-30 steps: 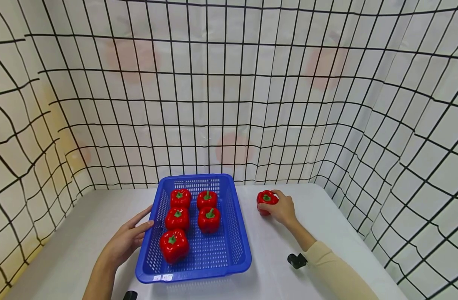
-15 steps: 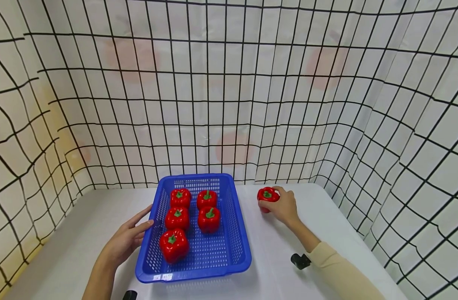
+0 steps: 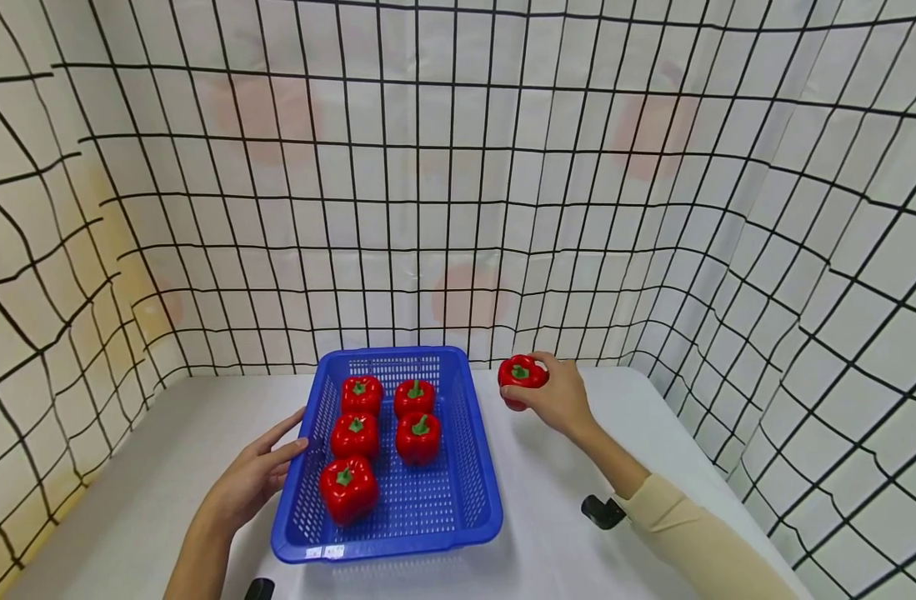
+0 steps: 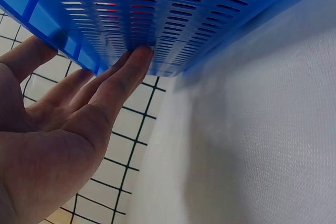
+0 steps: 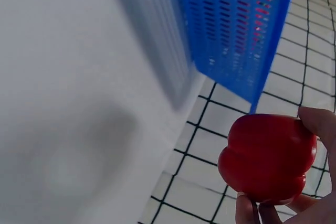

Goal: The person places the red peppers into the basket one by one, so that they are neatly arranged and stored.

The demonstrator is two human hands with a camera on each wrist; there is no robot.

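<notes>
A blue perforated plastic basket (image 3: 435, 500) stands on the white tabletop, with several red bell peppers (image 3: 354, 437) in two columns inside it. My left hand (image 3: 251, 483) rests against the basket's left side, thumb at the rim. In the left wrist view its fairly straight fingers (image 4: 118, 82) touch the slotted wall (image 4: 181, 24) from outside. To the right of the basket, my right hand (image 3: 563, 396) holds another red bell pepper (image 3: 518, 371) between thumb and fingers, green stem up. The right wrist view shows this pepper (image 5: 270, 156) raised off the table, its shadow below.
White walls with a black grid (image 3: 458, 200) enclose the table at the back and both sides. A black cylindrical object (image 3: 603, 512) shows by the right sleeve (image 3: 690, 525), and a similar black object (image 3: 260, 589) by the left forearm.
My right hand has lifted the bell pepper off the table and carried it slightly left, toward the basket. The left hand and the basket have stayed in place.
</notes>
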